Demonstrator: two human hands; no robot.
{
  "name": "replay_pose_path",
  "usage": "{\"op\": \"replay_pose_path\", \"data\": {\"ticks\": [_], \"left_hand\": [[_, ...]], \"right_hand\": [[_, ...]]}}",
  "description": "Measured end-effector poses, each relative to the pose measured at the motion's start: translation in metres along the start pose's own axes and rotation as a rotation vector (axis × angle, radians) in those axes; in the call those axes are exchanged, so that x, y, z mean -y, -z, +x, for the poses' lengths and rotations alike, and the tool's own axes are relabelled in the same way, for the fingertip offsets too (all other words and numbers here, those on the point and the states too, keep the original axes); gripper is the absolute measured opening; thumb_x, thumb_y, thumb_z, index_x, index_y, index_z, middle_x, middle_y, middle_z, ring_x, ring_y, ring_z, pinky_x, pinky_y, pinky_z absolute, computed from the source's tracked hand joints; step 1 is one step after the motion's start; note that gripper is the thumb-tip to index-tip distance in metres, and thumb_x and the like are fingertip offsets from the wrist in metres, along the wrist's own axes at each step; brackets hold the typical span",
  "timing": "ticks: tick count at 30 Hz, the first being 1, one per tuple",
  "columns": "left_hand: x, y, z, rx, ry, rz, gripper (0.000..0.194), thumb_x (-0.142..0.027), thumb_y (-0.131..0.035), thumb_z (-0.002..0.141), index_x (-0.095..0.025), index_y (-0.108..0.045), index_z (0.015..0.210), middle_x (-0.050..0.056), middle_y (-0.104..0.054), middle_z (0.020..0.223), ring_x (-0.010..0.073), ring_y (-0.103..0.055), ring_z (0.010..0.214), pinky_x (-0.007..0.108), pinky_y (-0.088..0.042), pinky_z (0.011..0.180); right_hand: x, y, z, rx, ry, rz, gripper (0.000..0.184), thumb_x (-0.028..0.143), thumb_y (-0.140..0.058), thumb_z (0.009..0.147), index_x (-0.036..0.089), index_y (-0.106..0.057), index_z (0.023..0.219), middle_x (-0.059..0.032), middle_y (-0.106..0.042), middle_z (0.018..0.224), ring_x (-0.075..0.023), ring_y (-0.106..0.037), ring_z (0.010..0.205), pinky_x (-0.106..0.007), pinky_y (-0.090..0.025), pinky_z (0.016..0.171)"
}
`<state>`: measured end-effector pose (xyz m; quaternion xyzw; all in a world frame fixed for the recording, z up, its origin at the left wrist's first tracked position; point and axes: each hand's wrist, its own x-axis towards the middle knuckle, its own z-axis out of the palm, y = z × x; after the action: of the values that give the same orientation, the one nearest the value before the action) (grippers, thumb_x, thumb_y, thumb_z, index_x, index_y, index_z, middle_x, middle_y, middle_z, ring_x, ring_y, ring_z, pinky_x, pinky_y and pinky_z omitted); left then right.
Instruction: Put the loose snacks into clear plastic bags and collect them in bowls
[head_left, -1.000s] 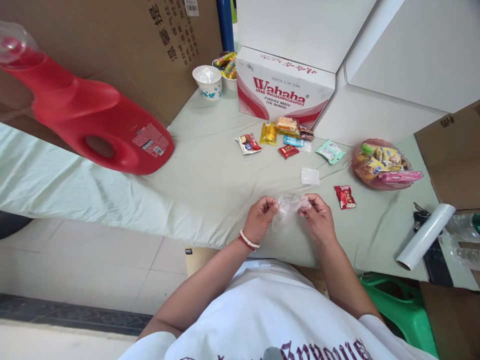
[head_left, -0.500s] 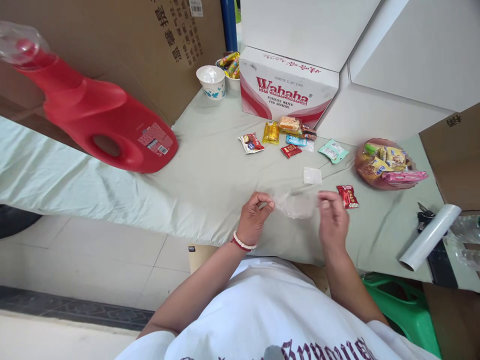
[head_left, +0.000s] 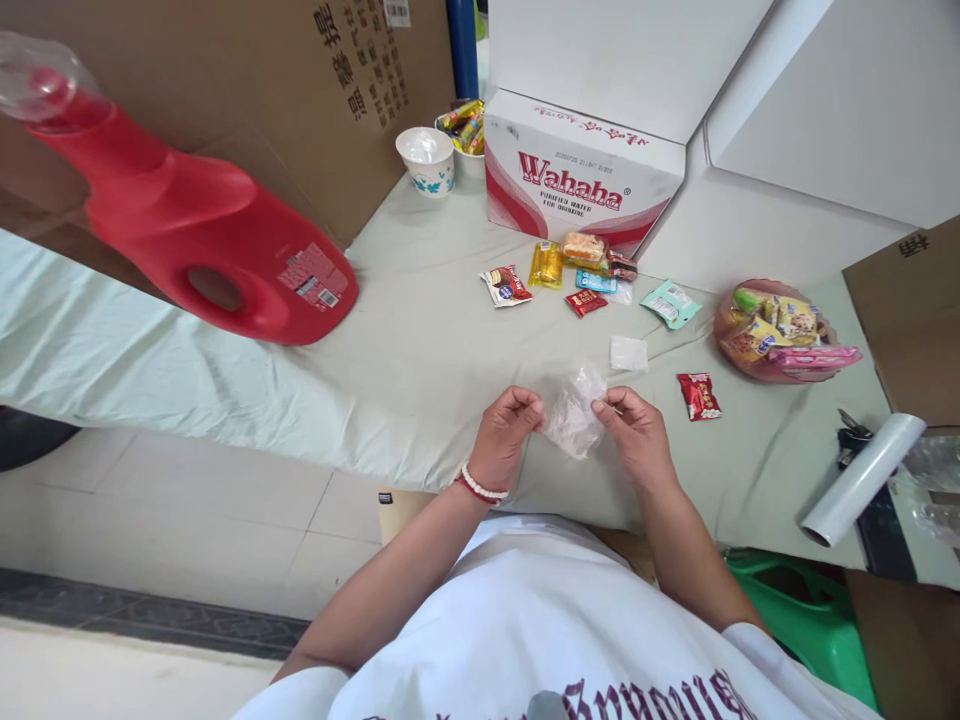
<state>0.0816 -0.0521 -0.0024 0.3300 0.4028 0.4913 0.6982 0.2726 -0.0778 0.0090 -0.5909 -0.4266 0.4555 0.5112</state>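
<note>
The left hand (head_left: 511,428) and right hand (head_left: 636,430) are pinching one clear bag (head_left: 574,416) between closed fingertips; one white square (head_left: 628,353) and one red packet (head_left: 700,397) are lying nearby.

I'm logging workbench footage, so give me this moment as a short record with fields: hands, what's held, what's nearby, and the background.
Left hand: fingertips pinched at the left edge of the clear plastic
Right hand: thumb and fingers pinching its right side
Held item: thin, crumpled, see-through
Just beyond hands: white square packet
Right of hands: red packet, lying flat
Farther right: pink bowl of wrapped snacks
Back: Wahaha box
Far left: large red bottle
</note>
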Motion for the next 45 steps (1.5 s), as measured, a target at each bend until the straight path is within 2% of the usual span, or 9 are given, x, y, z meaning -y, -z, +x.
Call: {"op": "replay_pose_path", "data": {"ticks": [8, 13, 17, 21, 24, 29, 35, 40, 45], "left_hand": [[0.008, -0.011, 0.01, 0.009, -0.06, 0.04, 0.04, -0.05, -0.085, 0.073, -0.018, -0.062, 0.075, -0.005, -0.054, 0.069, 0.0079, -0.046, 0.064, 0.023, -0.038, 0.062], [0.006, 0.0, 0.007, -0.003, 0.018, -0.025, 0.044, -0.057, -0.082, 0.075, -0.018, -0.062, 0.074, -0.004, -0.056, 0.066, 0.008, -0.048, 0.06, 0.022, -0.038, 0.058], [0.008, -0.001, 0.003, -0.003, -0.015, 0.093, 0.042, -0.059, -0.076, 0.08, -0.018, -0.068, 0.077, -0.002, -0.061, 0.067, 0.0099, -0.052, 0.062, 0.024, -0.042, 0.061], [0.006, -0.01, -0.002, 0.047, -0.075, 0.178, 0.041, -0.056, -0.078, 0.079, -0.018, -0.067, 0.072, -0.003, -0.058, 0.065, 0.0099, -0.049, 0.063, 0.025, -0.04, 0.063], [0.006, -0.01, -0.004, 0.025, -0.092, 0.154, 0.043, -0.057, -0.082, 0.075, -0.018, -0.064, 0.071, -0.005, -0.054, 0.063, 0.009, -0.043, 0.061, 0.024, -0.036, 0.061], [0.001, 0.008, -0.001, 0.032, -0.071, 0.058, 0.044, -0.053, -0.086, 0.073, -0.018, -0.06, 0.07, -0.007, -0.045, 0.058, 0.0074, -0.035, 0.056, 0.023, -0.029, 0.056], [-0.022, 0.012, 0.005, 0.181, 0.032, -0.015, 0.049, -0.061, -0.081, 0.076, -0.019, -0.056, 0.075, -0.003, -0.055, 0.072, 0.0091, -0.049, 0.064, 0.023, -0.039, 0.062], [-0.021, 0.0, -0.002, 0.248, 0.062, 0.095, 0.058, -0.07, -0.083, 0.067, -0.02, -0.063, 0.089, 0.003, -0.064, 0.095, 0.0156, -0.059, 0.088, 0.028, -0.05, 0.077], [-0.007, -0.004, -0.009, 0.095, -0.047, 0.228, 0.038, -0.055, -0.08, 0.08, -0.019, -0.068, 0.081, 0.001, -0.064, 0.082, 0.014, -0.057, 0.082, 0.027, -0.047, 0.078]], "right_hand": [[0.003, -0.008, -0.008, 0.079, 0.043, -0.108, 0.026, 0.045, -0.076, 0.086, 0.021, -0.066, 0.079, 0.0018, -0.059, 0.075, -0.0132, -0.049, 0.069, -0.026, -0.04, 0.067], [-0.005, 0.019, 0.0, -0.143, -0.002, -0.062, 0.029, 0.049, -0.073, 0.086, 0.021, -0.064, 0.086, 0.0019, -0.055, 0.076, -0.0137, -0.048, 0.07, -0.026, -0.04, 0.067], [0.01, 0.023, -0.008, -0.376, 0.323, -0.333, 0.028, 0.043, -0.072, 0.089, 0.024, -0.065, 0.109, -0.0045, -0.061, 0.104, -0.0185, -0.056, 0.089, -0.033, -0.047, 0.08], [0.032, -0.001, -0.017, -0.006, 0.519, -0.519, 0.026, 0.038, -0.076, 0.087, 0.027, -0.07, 0.109, -0.0072, -0.065, 0.113, -0.0253, -0.058, 0.108, -0.041, -0.046, 0.095], [0.033, -0.011, -0.013, 0.148, 0.395, -0.39, 0.01, 0.036, -0.073, 0.091, 0.026, -0.072, 0.094, -0.0038, -0.067, 0.095, -0.0208, -0.06, 0.092, -0.036, -0.048, 0.085], [0.029, 0.002, -0.004, 0.062, 0.066, 0.06, 0.024, 0.045, -0.08, 0.084, 0.023, -0.069, 0.086, 0.0015, -0.06, 0.077, -0.0125, -0.053, 0.067, -0.026, -0.045, 0.062], [0.048, 0.01, -0.006, 0.036, -0.26, 0.301, 0.039, 0.048, -0.089, 0.071, 0.022, -0.062, 0.083, 0.0076, -0.047, 0.062, -0.0044, -0.027, 0.043, -0.017, -0.019, 0.035], [0.048, 0.0, -0.005, -0.055, -0.169, 0.306, 0.036, 0.048, -0.086, 0.076, 0.023, -0.061, 0.086, 0.0075, -0.048, 0.065, -0.0047, -0.029, 0.044, -0.018, -0.021, 0.037], [0.042, 0.0, -0.018, -0.07, 0.036, 0.063, 0.033, 0.056, -0.073, 0.087, 0.025, -0.061, 0.086, 0.0046, -0.045, 0.065, -0.0104, -0.036, 0.051, -0.025, -0.032, 0.046]]}}
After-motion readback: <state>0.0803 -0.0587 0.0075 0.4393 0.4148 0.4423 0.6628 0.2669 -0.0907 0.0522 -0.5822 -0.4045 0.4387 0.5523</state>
